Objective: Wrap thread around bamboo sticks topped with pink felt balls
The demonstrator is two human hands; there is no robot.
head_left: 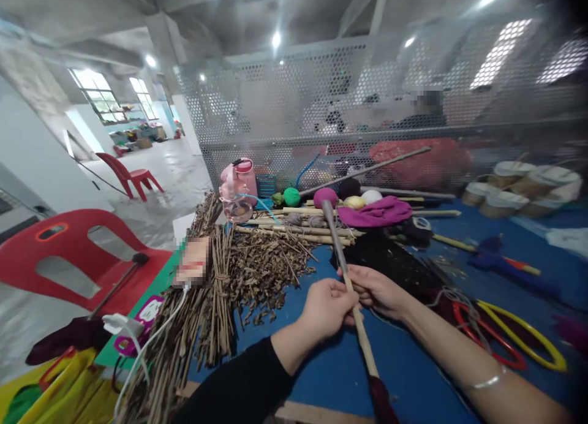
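In the middle of the head view, a pale wooden stick [366, 345] slants across the blue tabletop. Its far part is grey [333, 231], apparently wrapped, and a dark maroon covering [382, 399] hides its near end. My left hand [324, 309] pinches the stick from the left with closed fingers. From the right, my right hand [374, 289] closes on it just above, where the grey meets bare wood. The two hands touch or nearly touch. Any thread between the fingertips is too small to make out. Black cloth [379, 255] lies beyond my right hand.
Bundled dry stalks [220, 283] and a heap of dry bits [271, 265] lie left. Yarn balls [291, 196], more sticks and a pink bottle [239, 188] line the perforated screen [285, 117]. Yellow-handled scissors [528, 335] and red handles [493, 344] lie right; a red chair [82, 252] stands left.
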